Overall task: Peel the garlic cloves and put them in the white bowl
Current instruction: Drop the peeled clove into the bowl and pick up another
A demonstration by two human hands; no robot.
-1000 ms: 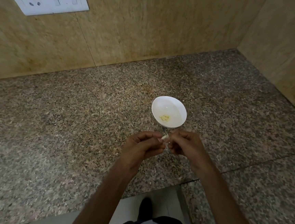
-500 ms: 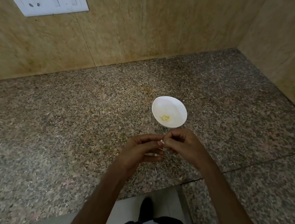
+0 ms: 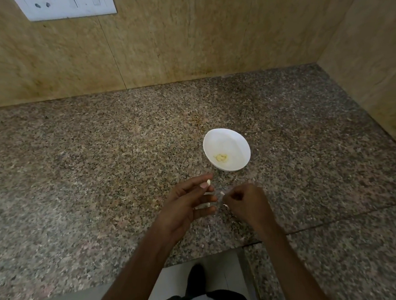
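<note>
Garlic clove (image 3: 208,182) in left hand (image 3: 185,207), peel (image 3: 222,193) in right hand (image 3: 247,203), white bowl (image 3: 237,142) beyond

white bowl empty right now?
No, a few pale yellow peeled garlic cloves lie at the bottom of the white bowl.

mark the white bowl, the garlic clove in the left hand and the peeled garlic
white bowl (image 3: 233,138): head view, bare inner wall
garlic clove (image 3: 208,182): head view, its exposed tip
peeled garlic (image 3: 221,157): head view, middle of pile
</note>
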